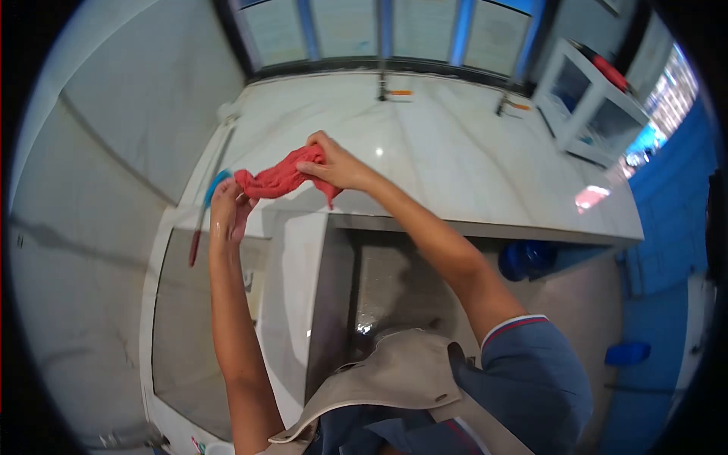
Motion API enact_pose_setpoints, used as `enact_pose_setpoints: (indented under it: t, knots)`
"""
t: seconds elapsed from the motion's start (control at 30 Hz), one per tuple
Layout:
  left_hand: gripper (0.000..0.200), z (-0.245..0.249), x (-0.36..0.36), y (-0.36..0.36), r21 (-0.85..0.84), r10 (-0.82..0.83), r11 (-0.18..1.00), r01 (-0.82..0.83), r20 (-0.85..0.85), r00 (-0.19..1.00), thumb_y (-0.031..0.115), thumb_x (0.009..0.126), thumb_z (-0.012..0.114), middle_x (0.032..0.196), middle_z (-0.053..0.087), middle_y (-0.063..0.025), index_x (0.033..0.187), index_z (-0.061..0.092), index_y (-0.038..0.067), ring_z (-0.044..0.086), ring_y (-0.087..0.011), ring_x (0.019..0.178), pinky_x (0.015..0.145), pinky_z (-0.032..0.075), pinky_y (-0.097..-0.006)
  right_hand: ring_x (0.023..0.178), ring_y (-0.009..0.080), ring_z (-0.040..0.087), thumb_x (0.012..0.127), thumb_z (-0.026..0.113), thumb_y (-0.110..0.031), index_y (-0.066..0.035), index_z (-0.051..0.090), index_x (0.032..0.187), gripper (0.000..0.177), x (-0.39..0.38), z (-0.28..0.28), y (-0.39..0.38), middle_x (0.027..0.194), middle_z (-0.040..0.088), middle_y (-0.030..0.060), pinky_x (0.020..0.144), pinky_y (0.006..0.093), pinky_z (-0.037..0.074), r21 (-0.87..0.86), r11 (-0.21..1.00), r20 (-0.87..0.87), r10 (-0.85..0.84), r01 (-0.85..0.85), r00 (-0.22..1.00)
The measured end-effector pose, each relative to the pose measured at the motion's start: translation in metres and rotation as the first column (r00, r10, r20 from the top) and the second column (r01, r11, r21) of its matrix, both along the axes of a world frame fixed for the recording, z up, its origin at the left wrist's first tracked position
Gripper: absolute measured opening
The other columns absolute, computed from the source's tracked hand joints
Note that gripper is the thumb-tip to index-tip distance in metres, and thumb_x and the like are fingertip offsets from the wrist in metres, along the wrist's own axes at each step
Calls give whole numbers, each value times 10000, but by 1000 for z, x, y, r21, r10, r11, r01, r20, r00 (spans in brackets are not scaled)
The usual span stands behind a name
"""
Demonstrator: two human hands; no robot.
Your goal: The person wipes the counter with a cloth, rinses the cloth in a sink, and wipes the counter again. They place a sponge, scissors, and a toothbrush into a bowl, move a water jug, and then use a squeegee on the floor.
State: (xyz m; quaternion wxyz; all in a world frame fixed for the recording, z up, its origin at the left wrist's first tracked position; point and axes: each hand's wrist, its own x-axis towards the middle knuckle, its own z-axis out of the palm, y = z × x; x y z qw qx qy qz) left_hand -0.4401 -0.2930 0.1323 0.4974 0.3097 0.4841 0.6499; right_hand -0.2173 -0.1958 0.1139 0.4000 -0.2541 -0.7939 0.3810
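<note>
A red cloth (282,176), bunched and twisted, stretches between my two hands above the front edge of the white marble-look counter (425,152). My left hand (230,208) grips its left end, fingers closed on the fabric. At the other end, my right hand (334,163) is wrapped round the cloth, the thumb lying over it. A loose corner of the cloth hangs down below my right hand. Just behind my left hand is a blue-headed tool with a dark red handle (195,248), partly hidden, leaning by the wall.
Two taps with orange levers, a nearer-left tap (394,94) and a right tap (512,105), stand at the counter's back. A white-framed cabinet (588,106) sits at the right end. Below the counter is a blue water jug (525,260). A tiled wall (98,167) rises on the left.
</note>
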Motion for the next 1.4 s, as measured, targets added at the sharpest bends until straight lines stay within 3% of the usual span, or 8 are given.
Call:
enact_pose_setpoints:
  t: [0.33, 0.57, 0.67, 0.77, 0.87, 0.9, 1.07, 1.4]
  knots:
    - [396, 29, 387, 125, 184, -577, 817, 547, 218, 787, 75, 833, 452, 922, 541, -36, 1228, 418, 92, 547, -176, 865, 747, 465, -330, 853, 135, 522, 827, 576, -117, -24, 541, 923, 138, 451, 44, -21, 910, 543, 41, 746, 265, 443, -22, 918, 311, -371, 397, 875]
    - [93, 58, 572, 146, 310, -694, 700, 643, 81, 716, 36, 831, 453, 870, 552, -56, 893, 522, 25, 551, -146, 867, 887, 438, -331, 798, 187, 595, 838, 550, -178, -4, 632, 967, 231, 629, 113, -95, 879, 648, 95, 755, 285, 459, -23, 489, 344, -815, 872, 467]
    - [35, 45, 590, 133, 311, -633, 712, 629, -104, 767, 23, 822, 475, 861, 553, -58, 844, 502, 27, 558, -144, 847, 878, 442, -324, 860, 226, 607, 828, 567, -232, 7, 627, 983, 291, 672, 106, -116, 911, 652, 139, 810, 299, 445, 86, 559, 216, -819, 825, 532]
    - [84, -21, 569, 126, -64, -513, 785, 616, -625, 588, 57, 774, 479, 698, 523, 0, 786, 562, 60, 438, -102, 601, 747, 421, -219, 1022, 274, 559, 820, 551, -343, 13, 587, 1075, 440, 692, 83, -131, 1047, 613, 182, 892, 304, 400, 41, 591, 731, -567, 805, 379]
    - [308, -84, 537, 100, -121, -349, 783, 610, -897, 270, -34, 608, 488, 1102, 486, -177, 891, 586, 41, 454, -307, 1085, 914, 374, -334, 1027, 300, 549, 864, 446, -445, 18, 554, 1122, 541, 695, -2, -89, 1090, 587, 197, 890, 316, 407, -129, 621, 642, -542, 773, 543]
    - [323, -96, 528, 97, -41, -246, 803, 594, -931, 269, -25, 643, 481, 1131, 482, -183, 941, 578, 54, 443, -326, 1096, 957, 345, -337, 986, 246, 566, 875, 398, -507, 28, 440, 1239, 649, 702, -60, -50, 1090, 591, 194, 884, 296, 409, -164, 685, 780, -349, 709, 518]
    - [305, -82, 482, 95, -27, -334, 788, 615, -858, 390, -25, 674, 475, 1119, 488, -184, 958, 563, 46, 451, -323, 1094, 892, 380, -343, 1278, 526, -65, 798, 297, -672, -33, 163, 1392, 882, 533, -107, -20, 1424, -1, 292, 987, 632, -63, 39, 33, 850, -527, 999, -16]
    - [387, -142, 424, 136, 20, -65, 903, 430, -981, 181, 62, 776, 509, 1261, 379, -250, 1155, 452, 6, 310, -429, 1210, 1009, 264, -449, 1317, 424, 106, 850, 332, -525, 22, 266, 1348, 743, 531, -149, 176, 1393, 169, 306, 1067, 509, 23, 442, 259, 591, -805, 859, -62]
